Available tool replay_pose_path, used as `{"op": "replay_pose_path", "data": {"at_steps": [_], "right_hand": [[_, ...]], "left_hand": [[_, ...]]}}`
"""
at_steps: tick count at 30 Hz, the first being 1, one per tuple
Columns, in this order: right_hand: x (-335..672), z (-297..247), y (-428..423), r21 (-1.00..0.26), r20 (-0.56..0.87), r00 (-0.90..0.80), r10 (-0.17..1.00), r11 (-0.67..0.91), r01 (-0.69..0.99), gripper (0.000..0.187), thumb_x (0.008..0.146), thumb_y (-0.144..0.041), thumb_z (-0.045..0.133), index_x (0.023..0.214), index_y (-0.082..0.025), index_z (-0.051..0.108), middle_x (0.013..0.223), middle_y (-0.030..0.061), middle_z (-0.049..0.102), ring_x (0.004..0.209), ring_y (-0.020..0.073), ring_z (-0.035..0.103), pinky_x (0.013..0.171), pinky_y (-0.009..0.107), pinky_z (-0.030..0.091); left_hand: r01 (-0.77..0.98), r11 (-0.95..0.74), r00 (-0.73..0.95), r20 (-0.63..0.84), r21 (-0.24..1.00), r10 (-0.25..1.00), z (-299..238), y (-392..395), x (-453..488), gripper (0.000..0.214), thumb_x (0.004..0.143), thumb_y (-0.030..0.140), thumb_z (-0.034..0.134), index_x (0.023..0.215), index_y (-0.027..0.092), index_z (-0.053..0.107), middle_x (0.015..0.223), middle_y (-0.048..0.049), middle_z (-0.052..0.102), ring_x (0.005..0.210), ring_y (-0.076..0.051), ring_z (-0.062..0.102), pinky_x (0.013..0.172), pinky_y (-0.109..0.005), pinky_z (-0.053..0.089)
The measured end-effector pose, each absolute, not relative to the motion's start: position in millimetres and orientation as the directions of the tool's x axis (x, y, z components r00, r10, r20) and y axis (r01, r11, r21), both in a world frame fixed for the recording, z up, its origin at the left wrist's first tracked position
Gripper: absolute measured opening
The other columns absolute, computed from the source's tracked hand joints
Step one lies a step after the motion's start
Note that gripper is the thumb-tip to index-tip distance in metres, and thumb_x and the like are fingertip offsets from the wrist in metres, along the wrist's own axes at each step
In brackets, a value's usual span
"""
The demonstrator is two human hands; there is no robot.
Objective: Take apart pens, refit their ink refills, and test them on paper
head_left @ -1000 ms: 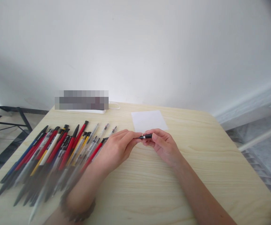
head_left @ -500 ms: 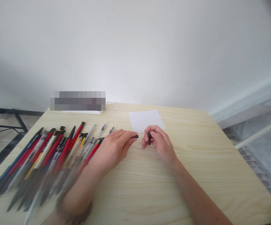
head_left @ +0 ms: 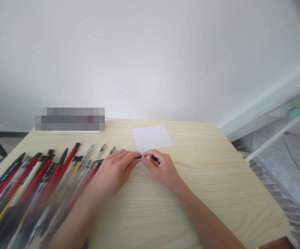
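Observation:
My left hand (head_left: 115,167) is closed on a pen; only its slim black end (head_left: 137,157) sticks out past the fingertips, and the rest is under the hand. My right hand (head_left: 161,167) is closed too, its thumb and forefinger pinching at a tiny whitish bit (head_left: 142,156) right at the tip of that black end. Curled within the right fingers is a small black pen piece (head_left: 154,158); whether it is a cap cannot be made out. The fingertips of both hands meet just in front of a white sheet of paper (head_left: 152,136).
Many pens (head_left: 33,173), red, clear, white, yellow and blue, lie side by side on the left of the wooden table (head_left: 217,193), partly under my left forearm. At the back left stands a blurred-out object (head_left: 70,119) with a white cable (head_left: 113,122). A wall rises behind.
My right hand has come left to meet my left hand, closing the gap between them, and its fingers now pinch at the pen's end. The view has shifted slightly right.

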State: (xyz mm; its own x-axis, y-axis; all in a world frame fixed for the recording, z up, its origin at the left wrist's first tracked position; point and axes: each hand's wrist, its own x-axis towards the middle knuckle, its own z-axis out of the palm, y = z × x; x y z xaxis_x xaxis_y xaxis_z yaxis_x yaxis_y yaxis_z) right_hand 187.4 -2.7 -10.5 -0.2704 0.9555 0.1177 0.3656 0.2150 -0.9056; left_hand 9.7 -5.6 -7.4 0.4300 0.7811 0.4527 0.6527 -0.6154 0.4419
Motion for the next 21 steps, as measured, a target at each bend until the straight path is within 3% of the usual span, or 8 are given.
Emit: {"op": "replay_pose_path", "data": {"at_steps": [4, 7, 15, 21], "right_hand": [[187.3, -9.8, -2.9, -0.902, 0.130, -0.266, 0.955, 0.225, 0.368, 0.024, 0.083, -0.036, 0.051, 0.088, -0.017, 0.064, 0.058, -0.0028, 0.048, 0.050, 0.0081, 0.038, 0.048, 0.021, 0.031], [189.0, -9.7, -2.1, -0.893, 0.143, -0.253, 0.957, 0.235, 0.384, 0.025, 0.084, -0.035, 0.050, 0.088, -0.016, 0.065, 0.062, -0.0010, 0.053, 0.052, 0.0086, 0.041, 0.048, 0.021, 0.032], [192.0, -11.5, -1.0, -0.861, 0.179, -0.220, 0.959, 0.260, 0.437, 0.020, 0.081, -0.031, 0.055, 0.091, -0.018, 0.067, 0.048, -0.0070, 0.031, 0.044, 0.0068, 0.030, 0.046, 0.021, 0.029], [190.6, -12.3, -1.1, -0.843, 0.227, -0.201, 0.953, 0.296, 0.450, 0.019, 0.079, -0.029, 0.056, 0.089, -0.017, 0.067, 0.048, -0.0075, 0.030, 0.043, 0.0060, 0.030, 0.046, 0.020, 0.030]], "left_hand": [[0.654, -0.606, 0.432, 0.435, 0.453, 0.790, -6.3, -6.1, 10.0, 0.016, 0.088, 0.021, 0.049, 0.099, 0.020, 0.060, 0.087, -0.0024, 0.068, 0.077, -0.016, 0.060, 0.068, -0.028, 0.046], [0.674, -0.593, 0.424, 0.426, 0.441, 0.799, -6.9, -5.6, 9.4, 0.016, 0.087, 0.022, 0.050, 0.100, 0.019, 0.060, 0.085, -0.0025, 0.068, 0.076, -0.016, 0.060, 0.068, -0.029, 0.045], [0.711, -0.550, 0.395, 0.398, 0.438, 0.828, -6.6, -6.1, 9.9, 0.016, 0.088, 0.024, 0.049, 0.098, 0.018, 0.059, 0.084, -0.0027, 0.067, 0.076, -0.017, 0.059, 0.069, -0.029, 0.044], [0.724, -0.548, 0.387, 0.410, 0.419, 0.826, -7.5, -4.7, 10.1, 0.014, 0.087, 0.024, 0.050, 0.096, 0.018, 0.059, 0.082, -0.0024, 0.067, 0.075, -0.017, 0.058, 0.070, -0.031, 0.043]]}}
